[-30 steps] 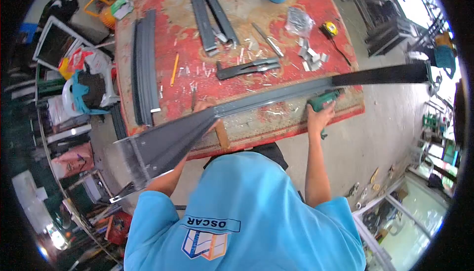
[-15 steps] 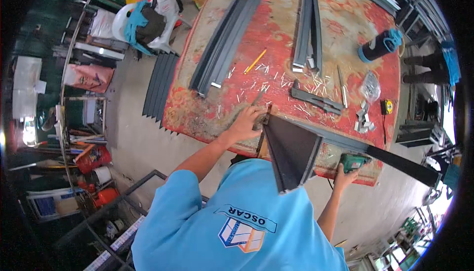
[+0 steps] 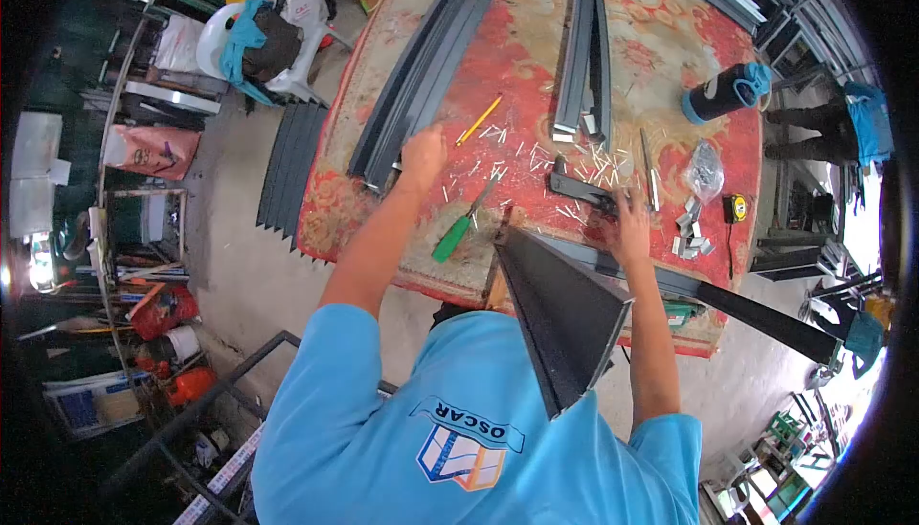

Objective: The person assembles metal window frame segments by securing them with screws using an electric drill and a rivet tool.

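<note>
My left hand is closed beside the near end of long grey metal profiles; anything inside its fingers is hidden. My right hand has its fingers spread at the right end of a short dark bar-shaped piece, touching or just above it. Between the hands lies a screwdriver with a green handle. A dark, folded-looking metal profile juts over the table edge toward my chest, and another long profile extends right. Partly hidden behind my right forearm is a green power drill.
The patterned red table holds scattered small white-silver pieces, a yellow pencil, a second pair of profiles, a dark bottle, a plastic bag and a tape measure. A person's legs stand at right.
My right hand has let go of the drill and moved up to the short dark piece. My left hand has moved up and left to the profiles, uncovering the screwdriver.
</note>
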